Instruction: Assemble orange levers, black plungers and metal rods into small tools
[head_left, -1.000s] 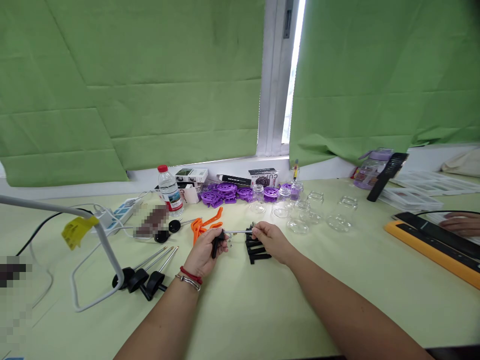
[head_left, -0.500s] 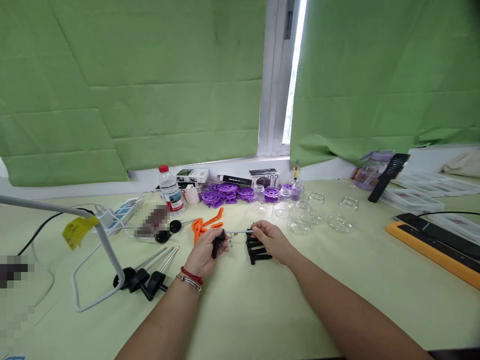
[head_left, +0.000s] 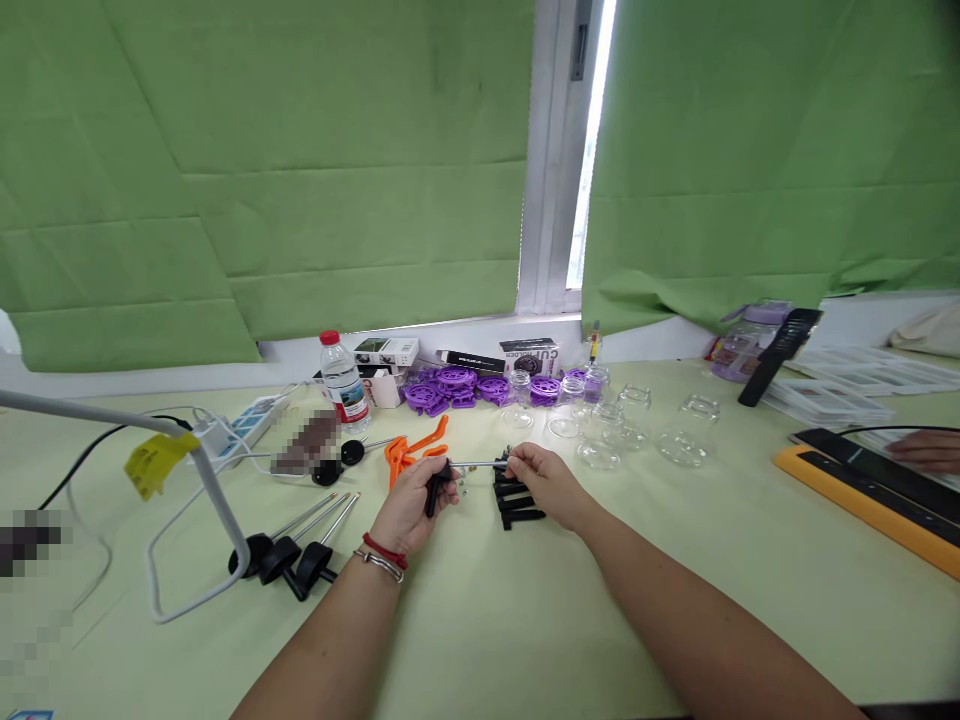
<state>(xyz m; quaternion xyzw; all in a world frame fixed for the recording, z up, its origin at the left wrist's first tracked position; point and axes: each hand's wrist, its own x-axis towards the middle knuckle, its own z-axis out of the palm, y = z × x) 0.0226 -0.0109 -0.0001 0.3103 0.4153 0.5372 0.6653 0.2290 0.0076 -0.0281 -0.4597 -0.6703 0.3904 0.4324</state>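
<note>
My left hand (head_left: 411,505) is closed around the black end piece of a thin metal rod (head_left: 480,464), which lies level between my hands. At the rod's other end, the fingertips of my right hand (head_left: 551,485) pinch together; whether they hold a small part there is hidden. Beneath my right hand several black plastic pieces (head_left: 523,516) lie in a row on the table. Tiny metal bits (head_left: 464,484) are scattered between the hands. Just beyond my left hand is an orange plastic clamp (head_left: 396,457).
Left are black caps with metal rods (head_left: 313,562), a lamp arm (head_left: 217,500) and a water bottle (head_left: 346,385). Purple plastic parts (head_left: 454,380) and glass jars (head_left: 686,440) stand behind. At right, another person's hand (head_left: 930,450) is near an orange-and-black device (head_left: 862,500).
Another person's hand has come into view at the right edge. My own hands and the rod have hardly moved.
</note>
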